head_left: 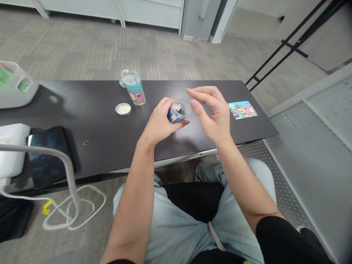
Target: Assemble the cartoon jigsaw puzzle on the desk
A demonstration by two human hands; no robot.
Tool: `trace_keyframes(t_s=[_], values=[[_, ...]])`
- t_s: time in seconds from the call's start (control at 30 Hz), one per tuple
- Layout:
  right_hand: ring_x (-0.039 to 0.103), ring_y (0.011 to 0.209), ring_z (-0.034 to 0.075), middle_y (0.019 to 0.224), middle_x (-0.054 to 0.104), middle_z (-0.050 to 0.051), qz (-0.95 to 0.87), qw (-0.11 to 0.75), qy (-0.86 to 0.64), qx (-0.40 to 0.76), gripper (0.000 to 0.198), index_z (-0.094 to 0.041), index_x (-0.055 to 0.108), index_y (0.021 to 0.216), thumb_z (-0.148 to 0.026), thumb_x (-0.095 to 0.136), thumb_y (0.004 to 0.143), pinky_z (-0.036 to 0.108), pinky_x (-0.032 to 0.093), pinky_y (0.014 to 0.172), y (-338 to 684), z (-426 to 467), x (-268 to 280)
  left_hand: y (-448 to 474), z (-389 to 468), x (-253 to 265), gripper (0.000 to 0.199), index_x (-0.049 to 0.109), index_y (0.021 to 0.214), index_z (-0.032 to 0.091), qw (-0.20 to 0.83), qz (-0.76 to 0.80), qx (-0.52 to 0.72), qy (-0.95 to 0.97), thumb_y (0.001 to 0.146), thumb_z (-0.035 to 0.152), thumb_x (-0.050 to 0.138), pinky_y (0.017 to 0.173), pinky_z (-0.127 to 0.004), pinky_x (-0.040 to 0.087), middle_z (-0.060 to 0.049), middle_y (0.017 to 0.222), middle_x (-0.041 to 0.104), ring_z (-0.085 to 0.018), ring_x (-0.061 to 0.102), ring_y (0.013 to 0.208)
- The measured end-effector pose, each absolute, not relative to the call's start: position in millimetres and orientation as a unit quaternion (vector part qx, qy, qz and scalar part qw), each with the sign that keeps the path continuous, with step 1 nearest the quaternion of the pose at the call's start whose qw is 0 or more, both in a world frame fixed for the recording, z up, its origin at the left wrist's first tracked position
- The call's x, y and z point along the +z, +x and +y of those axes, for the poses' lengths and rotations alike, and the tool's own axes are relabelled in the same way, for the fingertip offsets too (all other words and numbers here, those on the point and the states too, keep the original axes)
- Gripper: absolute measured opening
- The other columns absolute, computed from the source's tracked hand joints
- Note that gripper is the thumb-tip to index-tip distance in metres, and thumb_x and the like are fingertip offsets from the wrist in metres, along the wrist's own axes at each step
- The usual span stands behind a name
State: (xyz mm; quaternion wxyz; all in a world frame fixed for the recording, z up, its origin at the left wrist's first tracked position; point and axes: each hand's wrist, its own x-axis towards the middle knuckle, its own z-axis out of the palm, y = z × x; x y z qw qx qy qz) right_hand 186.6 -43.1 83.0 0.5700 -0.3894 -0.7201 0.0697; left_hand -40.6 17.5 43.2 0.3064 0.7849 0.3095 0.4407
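Observation:
My left hand [162, 123] is wrapped round a small clear jar [175, 116] with a blue label, its open mouth tilted up toward me. Small pale and dark pieces lie inside; I cannot make out what they are. My right hand [210, 113] hovers just right of the jar's rim, fingers apart and curved, with nothing visible in them. Left of my hands a round lid [123, 109] lies on the dark table [110, 135]. Behind it stands a clear cup [134, 90] with a cartoon print. To the right of my right hand lies a flat cartoon picture card [243, 110].
At the table's left are a light grey basket [16, 88], a white box-shaped device [13, 146] and a black tablet [51, 156]. A thick white cable [66, 161] arches in front of them. A perforated metal panel [316, 146] stands at the right.

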Motion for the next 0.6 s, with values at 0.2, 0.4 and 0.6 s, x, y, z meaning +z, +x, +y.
trace_keyframes(t_s=[0.2,0.4,0.6], values=[[0.080,0.147,0.048,0.162,0.082,0.015,-0.705,0.491,-0.494,0.133,0.095,-0.042,0.086,0.167,-0.103,0.096,0.095,0.077,0.070,0.130,195.9,-55.2,54.5,-41.4,18.2,44.5,0.054,0.083,0.138,0.029,0.326,0.277,0.445,0.787,0.095,0.047,0.108,0.119,-0.057,0.069,-0.009,0.137,0.082,-0.035,0.081,0.127],[0.070,0.169,0.053,0.177,0.077,0.015,-0.743,0.446,-0.482,0.130,0.099,-0.042,0.081,0.175,-0.103,0.093,0.097,0.079,0.056,0.149,193.4,-57.4,52.1,-27.7,15.1,41.0,0.055,0.079,0.132,0.031,0.332,0.253,0.474,0.775,0.097,0.062,0.107,0.119,-0.055,0.069,-0.009,0.137,0.078,-0.032,0.079,0.127],[0.065,0.176,0.051,0.189,0.068,0.018,-0.761,0.419,-0.481,0.116,0.111,-0.038,0.064,0.192,-0.103,0.085,0.105,0.076,0.055,0.149,186.3,-40.7,52.4,-40.2,19.5,42.9,0.064,0.070,0.142,0.034,0.311,0.319,0.477,0.758,0.096,0.066,0.100,0.113,-0.059,0.070,-0.007,0.138,0.083,-0.032,0.083,0.124]])
